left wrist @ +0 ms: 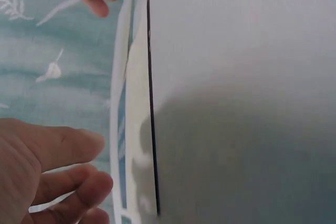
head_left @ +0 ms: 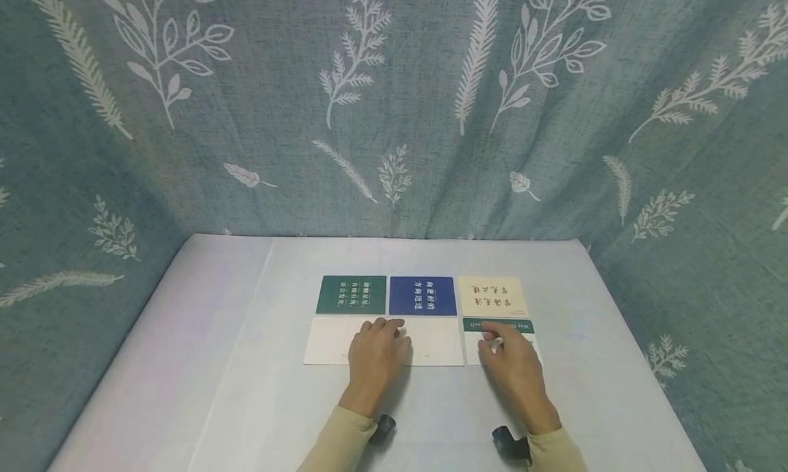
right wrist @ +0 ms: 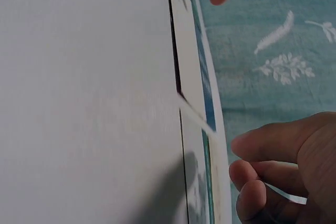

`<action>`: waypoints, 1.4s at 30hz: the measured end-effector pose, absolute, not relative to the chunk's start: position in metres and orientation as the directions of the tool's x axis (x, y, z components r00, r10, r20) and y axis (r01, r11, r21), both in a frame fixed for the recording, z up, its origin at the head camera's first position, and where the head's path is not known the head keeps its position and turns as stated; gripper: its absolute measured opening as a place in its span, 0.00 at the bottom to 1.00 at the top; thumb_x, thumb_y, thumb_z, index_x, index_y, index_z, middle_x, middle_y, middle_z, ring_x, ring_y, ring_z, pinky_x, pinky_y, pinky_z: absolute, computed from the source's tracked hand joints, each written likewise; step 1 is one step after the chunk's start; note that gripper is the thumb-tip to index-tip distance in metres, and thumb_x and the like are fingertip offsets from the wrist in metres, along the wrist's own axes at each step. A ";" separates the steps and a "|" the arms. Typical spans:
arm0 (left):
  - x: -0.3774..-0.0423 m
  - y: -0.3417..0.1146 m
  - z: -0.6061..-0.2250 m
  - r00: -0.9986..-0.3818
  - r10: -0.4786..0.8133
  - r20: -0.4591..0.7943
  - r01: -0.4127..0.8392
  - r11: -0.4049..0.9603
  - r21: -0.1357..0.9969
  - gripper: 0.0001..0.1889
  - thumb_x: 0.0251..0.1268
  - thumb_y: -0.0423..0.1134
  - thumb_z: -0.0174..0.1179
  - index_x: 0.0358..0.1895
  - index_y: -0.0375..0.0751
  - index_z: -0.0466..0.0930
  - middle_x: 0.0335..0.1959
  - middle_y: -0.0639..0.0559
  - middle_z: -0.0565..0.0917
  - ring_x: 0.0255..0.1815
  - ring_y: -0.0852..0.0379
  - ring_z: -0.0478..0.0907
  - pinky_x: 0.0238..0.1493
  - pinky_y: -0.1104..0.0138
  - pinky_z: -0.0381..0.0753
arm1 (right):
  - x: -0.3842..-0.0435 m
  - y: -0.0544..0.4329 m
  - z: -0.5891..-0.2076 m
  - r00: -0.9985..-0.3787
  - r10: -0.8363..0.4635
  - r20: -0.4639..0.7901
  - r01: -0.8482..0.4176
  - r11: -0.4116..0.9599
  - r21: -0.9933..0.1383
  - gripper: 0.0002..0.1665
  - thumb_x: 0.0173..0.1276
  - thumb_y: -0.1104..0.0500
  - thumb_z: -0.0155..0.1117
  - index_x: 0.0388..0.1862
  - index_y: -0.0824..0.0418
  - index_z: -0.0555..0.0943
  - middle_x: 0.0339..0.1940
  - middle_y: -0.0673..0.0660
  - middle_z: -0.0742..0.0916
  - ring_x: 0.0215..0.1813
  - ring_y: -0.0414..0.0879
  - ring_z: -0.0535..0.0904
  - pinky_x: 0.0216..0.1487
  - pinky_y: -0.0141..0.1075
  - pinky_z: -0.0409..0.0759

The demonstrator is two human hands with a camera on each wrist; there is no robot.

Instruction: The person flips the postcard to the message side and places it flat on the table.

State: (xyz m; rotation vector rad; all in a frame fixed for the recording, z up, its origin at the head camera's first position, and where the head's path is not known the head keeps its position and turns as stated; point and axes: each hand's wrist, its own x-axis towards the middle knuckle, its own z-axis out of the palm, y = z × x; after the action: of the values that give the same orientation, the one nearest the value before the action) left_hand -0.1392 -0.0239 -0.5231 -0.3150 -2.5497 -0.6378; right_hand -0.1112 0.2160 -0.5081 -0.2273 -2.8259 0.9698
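Observation:
Cards lie in two rows on a white table. Along the back are a green card (head_left: 351, 295), a blue card (head_left: 423, 296) and a cream card (head_left: 493, 296), all printed with characters. In front of the green and blue cards is a white card area (head_left: 436, 342); my left hand hides where any seam would run. My left hand (head_left: 377, 356) is over that area, fingers loosely bent and holding nothing. Over a white card with a green band (head_left: 474, 325) is my right hand (head_left: 516, 369), thumb and fingers relaxed with nothing between them. Whether either hand touches a card, I cannot tell.
The white table (head_left: 258, 417) reaches out around the cards on all sides. Teal leaf-patterned cloth (head_left: 425, 178) hangs behind it and at both sides. A dark wrist device (head_left: 383, 429) sits by the left sleeve, another (head_left: 511, 444) by the right.

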 end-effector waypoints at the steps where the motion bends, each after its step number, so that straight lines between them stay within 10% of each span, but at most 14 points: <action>1: -0.139 -0.022 -0.523 -0.854 0.105 0.510 0.334 0.863 0.381 0.12 0.48 0.36 0.73 0.40 0.42 0.90 0.29 0.51 0.87 0.29 0.50 0.80 0.26 0.61 0.77 | -0.111 0.219 -0.508 -0.977 0.197 0.086 0.102 0.778 -0.620 0.21 0.63 0.62 0.68 0.56 0.62 0.84 0.41 0.53 0.87 0.31 0.43 0.75 0.32 0.38 0.71; 25: -0.145 0.055 -0.519 -0.854 0.391 0.343 0.489 0.828 0.274 0.13 0.56 0.49 0.70 0.42 0.48 0.90 0.32 0.54 0.86 0.30 0.56 0.77 0.25 0.68 0.70 | -0.096 0.287 -0.510 -0.961 0.276 -0.018 0.241 0.804 -0.544 0.32 0.68 0.56 0.65 0.67 0.68 0.74 0.50 0.64 0.85 0.40 0.51 0.79 0.37 0.43 0.75; 42: -0.150 0.076 -0.516 -0.902 0.404 0.150 0.430 0.869 0.247 0.16 0.62 0.54 0.67 0.26 0.45 0.83 0.26 0.53 0.77 0.27 0.55 0.67 0.26 0.65 0.67 | -0.098 0.308 -0.512 -0.964 0.245 -0.099 0.261 0.818 -0.513 0.34 0.70 0.53 0.64 0.67 0.73 0.73 0.50 0.67 0.83 0.45 0.56 0.78 0.49 0.55 0.77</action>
State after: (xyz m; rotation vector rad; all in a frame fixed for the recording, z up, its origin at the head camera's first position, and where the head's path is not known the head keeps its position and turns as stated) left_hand -0.1504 0.0757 -0.5164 -0.6588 -2.9462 -0.4214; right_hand -0.0976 0.3085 -0.5115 -0.4207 -3.0220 0.8603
